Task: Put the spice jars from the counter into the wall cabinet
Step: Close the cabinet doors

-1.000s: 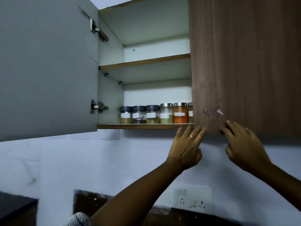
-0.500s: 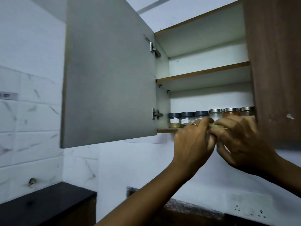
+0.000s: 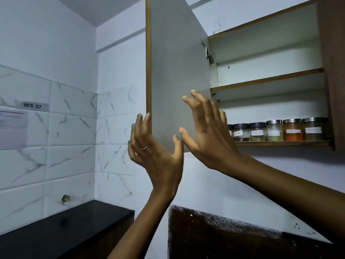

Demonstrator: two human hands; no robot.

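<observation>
Several spice jars [image 3: 274, 130] stand in a row on the lower shelf [image 3: 283, 143] of the open wall cabinet [image 3: 268, 53]; the leftmost ones are partly hidden behind my right hand. One jar holds orange powder [image 3: 293, 129]. My left hand [image 3: 156, 152] is raised by the lower outer corner of the open left door [image 3: 177, 71], fingers straight, holding nothing. My right hand [image 3: 207, 131] is spread open in front of the door's inner face, also holding nothing. Whether either hand touches the door I cannot tell.
The right cabinet door [image 3: 334, 71] is closed at the far right. The upper shelf [image 3: 267, 79] holds nothing. A black counter [image 3: 65, 227] runs along the tiled left wall, which carries a "WS 07" label [image 3: 32, 106] and a paper notice [image 3: 13, 128].
Both hands have moved left, from below the right door, past the jars, to the open left door. The view has swung left, and the door now looks more edge-on.
</observation>
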